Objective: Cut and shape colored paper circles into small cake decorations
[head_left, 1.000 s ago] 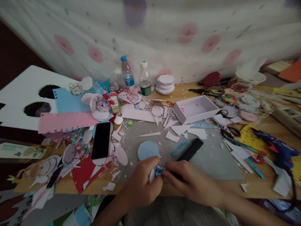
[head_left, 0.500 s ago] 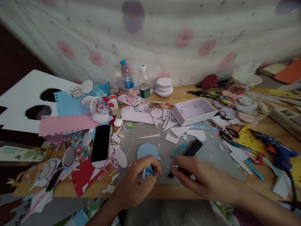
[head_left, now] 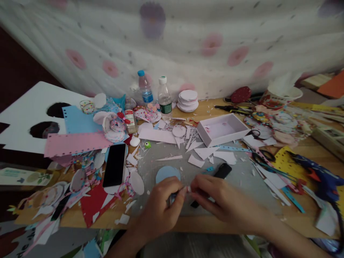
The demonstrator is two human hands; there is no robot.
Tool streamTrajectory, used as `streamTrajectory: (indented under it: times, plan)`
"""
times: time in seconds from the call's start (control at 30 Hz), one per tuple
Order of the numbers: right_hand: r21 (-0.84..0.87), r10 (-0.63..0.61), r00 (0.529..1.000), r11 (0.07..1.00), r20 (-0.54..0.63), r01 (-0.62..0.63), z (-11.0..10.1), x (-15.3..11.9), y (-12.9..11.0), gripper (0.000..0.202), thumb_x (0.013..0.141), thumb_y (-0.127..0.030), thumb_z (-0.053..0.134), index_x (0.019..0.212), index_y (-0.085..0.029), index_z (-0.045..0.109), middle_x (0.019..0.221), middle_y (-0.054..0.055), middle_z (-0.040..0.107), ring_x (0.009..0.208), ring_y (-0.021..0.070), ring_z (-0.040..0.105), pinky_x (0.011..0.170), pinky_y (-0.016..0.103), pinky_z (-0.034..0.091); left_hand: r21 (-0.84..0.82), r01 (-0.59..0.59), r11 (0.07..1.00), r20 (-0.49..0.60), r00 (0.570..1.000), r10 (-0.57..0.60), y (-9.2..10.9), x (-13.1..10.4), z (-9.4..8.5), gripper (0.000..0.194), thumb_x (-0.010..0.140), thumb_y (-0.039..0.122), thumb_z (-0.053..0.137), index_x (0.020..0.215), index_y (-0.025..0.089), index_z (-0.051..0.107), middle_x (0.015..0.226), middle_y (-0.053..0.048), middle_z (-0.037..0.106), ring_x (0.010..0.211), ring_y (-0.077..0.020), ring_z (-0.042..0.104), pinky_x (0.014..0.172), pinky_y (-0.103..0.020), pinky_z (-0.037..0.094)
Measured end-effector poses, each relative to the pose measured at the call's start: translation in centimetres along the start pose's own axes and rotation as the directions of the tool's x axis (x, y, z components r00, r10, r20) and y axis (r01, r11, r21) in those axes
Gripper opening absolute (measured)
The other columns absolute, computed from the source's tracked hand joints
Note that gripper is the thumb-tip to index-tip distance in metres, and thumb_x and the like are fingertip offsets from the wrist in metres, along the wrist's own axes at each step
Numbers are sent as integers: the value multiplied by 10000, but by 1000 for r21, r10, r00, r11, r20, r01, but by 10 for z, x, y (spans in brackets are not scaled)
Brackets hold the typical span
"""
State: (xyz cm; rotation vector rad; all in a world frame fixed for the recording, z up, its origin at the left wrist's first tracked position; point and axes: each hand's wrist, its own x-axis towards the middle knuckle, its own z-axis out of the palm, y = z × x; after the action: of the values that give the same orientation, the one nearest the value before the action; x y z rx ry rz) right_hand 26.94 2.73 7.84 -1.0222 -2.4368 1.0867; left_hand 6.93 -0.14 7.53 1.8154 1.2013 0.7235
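Note:
My left hand [head_left: 165, 208] is closed, thumb against forefinger, around something small and dark grey-blue that the fingers mostly hide. Close on its right, my right hand [head_left: 215, 195] pinches a tiny pale pinkish-white piece [head_left: 189, 189], and the fingertips of both hands nearly meet there. Just beyond my left hand lies a light blue disc [head_left: 168, 174] on the grey cutting mat [head_left: 150, 161]. A black-handled tool, perhaps a craft knife [head_left: 223, 170], lies partly under my right hand. Beside it is a small bright blue scrap [head_left: 210, 168].
White paper offcuts [head_left: 196, 160] litter the mat below a white open box [head_left: 223, 130]. To the left lie a phone [head_left: 115, 165] and pink perforated felt [head_left: 77, 145]. Scissors [head_left: 264, 156] and a blue glue gun [head_left: 318, 172] lie right. Two bottles [head_left: 165, 100] stand behind.
My two hands have come together, the right moving left toward the left hand. The blue strip near the black-handled tool now shows only as a small scrap beyond my right hand.

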Motion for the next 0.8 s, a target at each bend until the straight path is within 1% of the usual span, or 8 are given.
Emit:
streamTrajectory:
  times: [0.07, 0.17, 0.23, 0.37, 0.57, 0.63, 0.73, 0.8]
  plan:
    - [110, 12, 999, 994, 41, -17, 2, 1, 0, 198, 990, -334, 446, 900, -179, 531, 811, 17, 580, 669, 123, 510, 601, 243, 389, -43, -3, 999, -16, 1000, 2, 0, -2, 3, 258, 963, 237, 396, 727, 180, 483, 729, -29, 525, 730, -155, 498, 690, -286, 378]
    - [265, 0, 997, 964, 76, -20, 2, 5, 2, 218, 991, -355, 450, 904, -184, 552, 821, 15, 607, 706, 121, 532, 631, 232, 400, -98, -45, 994, 33, 998, 49, 1, -3, 5, 235, 958, 209, 403, 744, 179, 495, 747, -33, 540, 764, -155, 517, 719, -279, 390]
    - [323, -32, 995, 946, 91, 1, 0, 6, 3, 232, 998, -344, 433, 888, -187, 564, 812, 11, 615, 720, 117, 539, 646, 224, 399, -132, -80, 988, 39, 996, 86, 2, -2, 5, 234, 953, 190, 404, 735, 181, 490, 739, -29, 537, 768, -149, 521, 727, -270, 394]
    - [308, -78, 993, 950, 87, 48, -2, 6, 8, 222, 972, -332, 454, 818, -190, 528, 725, -12, 554, 642, 105, 468, 592, 216, 365, -208, -124, 970, 19, 991, 131, 3, 1, 7, 252, 946, 196, 405, 704, 182, 476, 698, -18, 523, 737, -138, 511, 703, -258, 384]
    - [346, -132, 989, 933, 62, 103, 7, 1, 18, 205, 901, -326, 471, 741, -211, 415, 668, -31, 487, 588, 94, 387, 544, 208, 339, -368, -62, 928, 69, 993, 94, -3, 3, 18, 360, 958, 373, 412, 658, 188, 484, 653, -11, 503, 692, -142, 501, 695, -274, 382]
    - [330, -130, 990, 938, 60, 103, 12, -1, 22, 203, 900, -329, 447, 738, -213, 404, 663, -28, 487, 581, 96, 390, 539, 209, 348, -417, -30, 908, 84, 994, 71, -6, 3, 21, 394, 948, 429, 427, 639, 190, 477, 638, -16, 500, 686, -150, 501, 693, -286, 384]
    - [315, -166, 986, 938, 33, 147, 18, -6, 26, 258, 942, -349, 323, 757, -209, 436, 667, 1, 518, 588, 113, 442, 556, 225, 392, -583, 29, 812, 112, 993, 44, -8, 6, 24, 429, 934, 482, 439, 620, 189, 451, 619, -18, 487, 633, -143, 489, 655, -291, 387]
    - [301, -171, 985, 940, 13, 159, 14, -8, 28, 295, 962, -343, 278, 789, -205, 473, 688, 20, 558, 611, 125, 490, 575, 234, 420, -639, 54, 768, 121, 992, 31, -7, 11, 24, 433, 930, 477, 454, 609, 187, 439, 609, -17, 482, 608, -134, 478, 630, -285, 382]
